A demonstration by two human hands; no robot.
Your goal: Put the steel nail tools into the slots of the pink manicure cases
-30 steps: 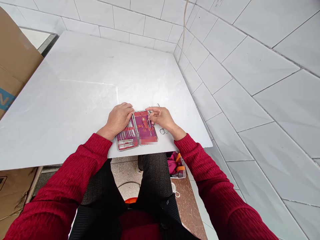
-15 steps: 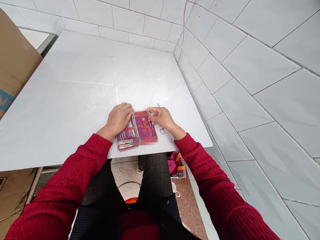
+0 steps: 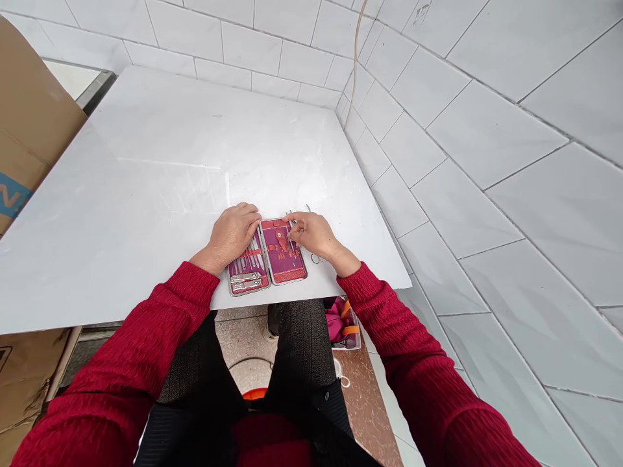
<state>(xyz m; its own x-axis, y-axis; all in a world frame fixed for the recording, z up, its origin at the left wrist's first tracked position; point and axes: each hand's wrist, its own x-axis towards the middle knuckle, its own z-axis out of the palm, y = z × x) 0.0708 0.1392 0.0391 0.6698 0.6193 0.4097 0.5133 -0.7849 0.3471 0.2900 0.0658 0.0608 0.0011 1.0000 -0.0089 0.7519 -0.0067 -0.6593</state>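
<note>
An open manicure case point(image 3: 287, 272) with a purple and red lining lies near the table's front edge. My left hand point(image 3: 232, 235) is curled over the upper part of its left half, gripping it near the fold. In that half sit several slim metal tools point(image 3: 250, 259) and two nail clippers point(image 3: 246, 281). Over the right half, my right hand point(image 3: 315, 233) pinches a thin metal tool point(image 3: 293, 245) at the red straps; its kind is hard to make out. A pair of scissors point(image 3: 316, 259) lies beside the case, partly hidden by my right hand.
The white table point(image 3: 160, 143) meets a tiled wall point(image 3: 467, 214) at the right and back. A cardboard box point(image 3: 36, 110) stands at the left. Below the table's edge, a clear container point(image 3: 348, 324) holds pink and orange items.
The view has tilted slightly. My right hand has shifted a little, its fingers still pinched over the case's right half. My left hand keeps its place on the case.
</note>
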